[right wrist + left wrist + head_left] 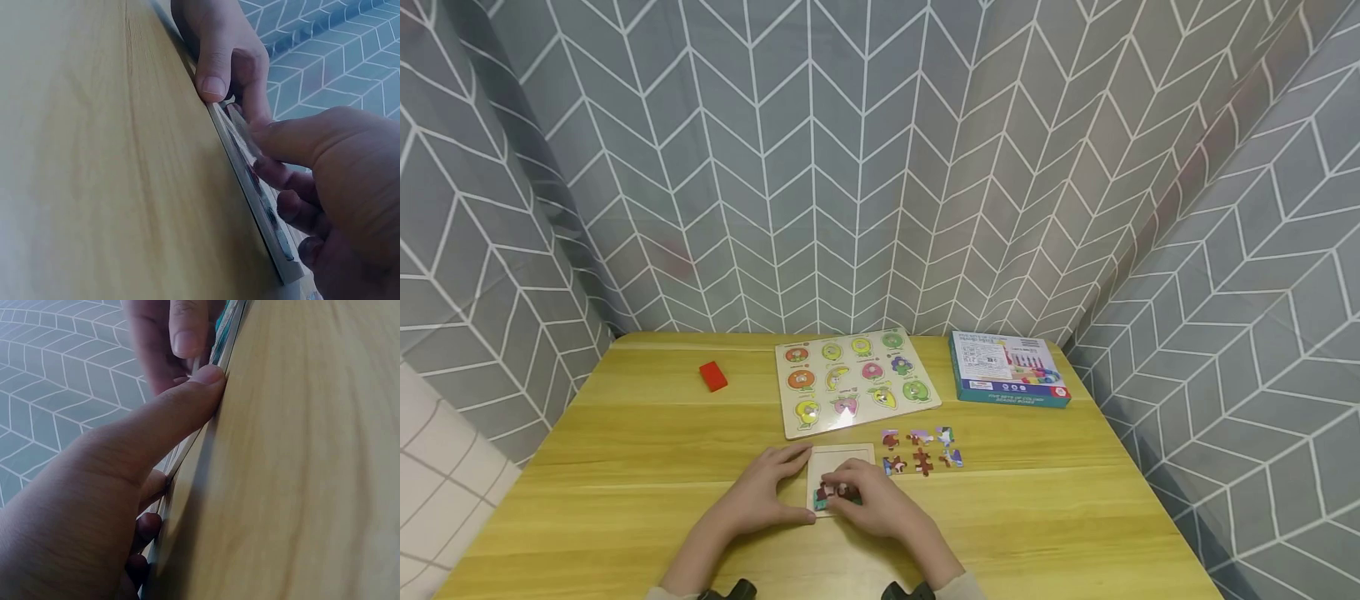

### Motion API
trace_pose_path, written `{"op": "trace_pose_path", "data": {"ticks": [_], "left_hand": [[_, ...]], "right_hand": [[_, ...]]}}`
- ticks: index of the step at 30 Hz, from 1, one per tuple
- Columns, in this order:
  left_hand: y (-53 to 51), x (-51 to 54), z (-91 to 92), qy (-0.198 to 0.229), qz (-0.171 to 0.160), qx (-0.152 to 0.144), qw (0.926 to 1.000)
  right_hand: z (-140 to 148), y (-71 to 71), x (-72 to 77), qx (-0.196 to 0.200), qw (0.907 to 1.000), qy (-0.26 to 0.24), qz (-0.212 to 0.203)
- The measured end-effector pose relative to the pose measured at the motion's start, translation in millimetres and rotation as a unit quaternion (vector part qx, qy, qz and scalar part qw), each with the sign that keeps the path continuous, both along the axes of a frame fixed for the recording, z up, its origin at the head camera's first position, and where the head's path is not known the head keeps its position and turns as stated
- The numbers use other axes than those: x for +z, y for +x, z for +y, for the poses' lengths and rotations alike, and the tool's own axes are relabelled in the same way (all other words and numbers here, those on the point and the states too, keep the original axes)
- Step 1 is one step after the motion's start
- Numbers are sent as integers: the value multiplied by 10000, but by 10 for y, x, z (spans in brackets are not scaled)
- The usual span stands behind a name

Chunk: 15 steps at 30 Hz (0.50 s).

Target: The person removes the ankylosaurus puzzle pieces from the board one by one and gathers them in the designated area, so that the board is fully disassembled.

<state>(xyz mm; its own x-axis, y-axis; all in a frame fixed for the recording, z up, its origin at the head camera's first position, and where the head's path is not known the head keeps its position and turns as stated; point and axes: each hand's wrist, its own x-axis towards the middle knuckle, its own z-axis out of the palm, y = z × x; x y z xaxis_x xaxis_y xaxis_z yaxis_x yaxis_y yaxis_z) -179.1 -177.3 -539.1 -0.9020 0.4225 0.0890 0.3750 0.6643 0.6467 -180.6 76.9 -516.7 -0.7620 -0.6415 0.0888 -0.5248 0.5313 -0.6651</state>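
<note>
A small square wooden puzzle tray lies on the table with several brown and teal pieces along its near side. My left hand holds the tray's left side, thumb at the near corner and index finger at the far corner. In the left wrist view its thumb presses the tray's edge. Over the tray, my right hand pinches a thin puzzle piece between thumb and fingers, tilted above the tray. The piece's picture is hidden by the hand.
Loose jigsaw pieces lie right of the tray. Behind it is a fruit peg board, with a boxed set at the back right. A red block sits at the back left. Patterned curtains enclose the wooden table.
</note>
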Motion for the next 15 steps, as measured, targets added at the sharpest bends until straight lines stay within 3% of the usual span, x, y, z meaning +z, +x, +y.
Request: {"op": "trace_pose_path", "data": {"ticks": [7, 15], "left_hand": [[20, 24, 17, 3, 8, 8, 10000], [18, 47, -1, -63, -30, 31, 10000]], "right_hand": [[107, 11, 10, -467, 9978, -390, 247], [464, 18, -14, -1241, 9840, -1008, 789]]}}
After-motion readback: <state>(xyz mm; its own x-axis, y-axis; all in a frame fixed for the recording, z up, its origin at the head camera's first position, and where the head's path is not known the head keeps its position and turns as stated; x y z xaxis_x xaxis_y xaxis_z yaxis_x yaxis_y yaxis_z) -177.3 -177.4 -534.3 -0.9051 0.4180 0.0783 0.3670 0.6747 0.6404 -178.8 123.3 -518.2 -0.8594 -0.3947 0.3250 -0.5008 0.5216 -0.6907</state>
